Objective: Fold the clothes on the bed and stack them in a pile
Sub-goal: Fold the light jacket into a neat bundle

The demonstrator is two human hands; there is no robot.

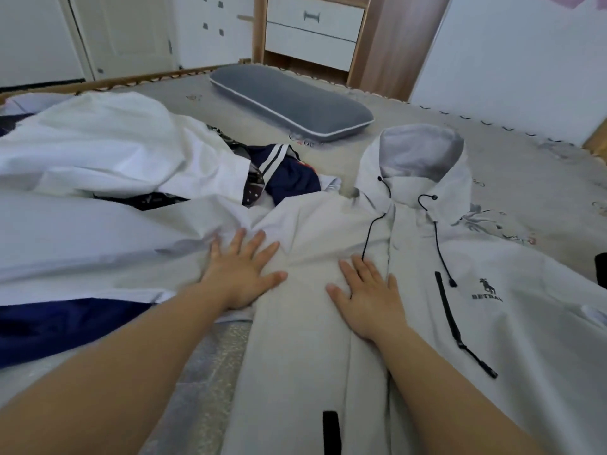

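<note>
**Both palms flat on grey hooded jacket, front side up**

Far left: a heap of white garments [108,152] lies crumpled on the bed [512,165], reaching from the left edge toward the middle. Nearer, at the left edge, a dark blue cloth [59,330] shows under a pale sheet-like layer.

Left of centre: the left hand [241,274] lies palm down, fingers straight and spread wide, holding nothing. It presses on the spot where the jacket's left-side sleeve meets the pale cloth beside it. Forearm enters from the near-left corner.

Centre, far: a navy garment with white stripes [289,175] sits bunched between the white heap and the jacket's shoulder. Beyond it a grey pillow with white piping [292,103] lies on the bed, well apart from the hands.

Centre to right: the grey hooded jacket [492,339] is spread on the bed, front up, hood at the far end and hem toward the near edge. Black drawcords [440,244] trail from the collar down the chest. A black zip pocket and a small dark horse logo with lettering sit on the right-side chest.

The right hand [369,297] rests palm down on the jacket's chest just left of the front closure, fingers straight and slightly spread, gripping nothing. The two hands are near each other but not touching.

Far background: white drawers in a wooden frame [315,27].
</note>
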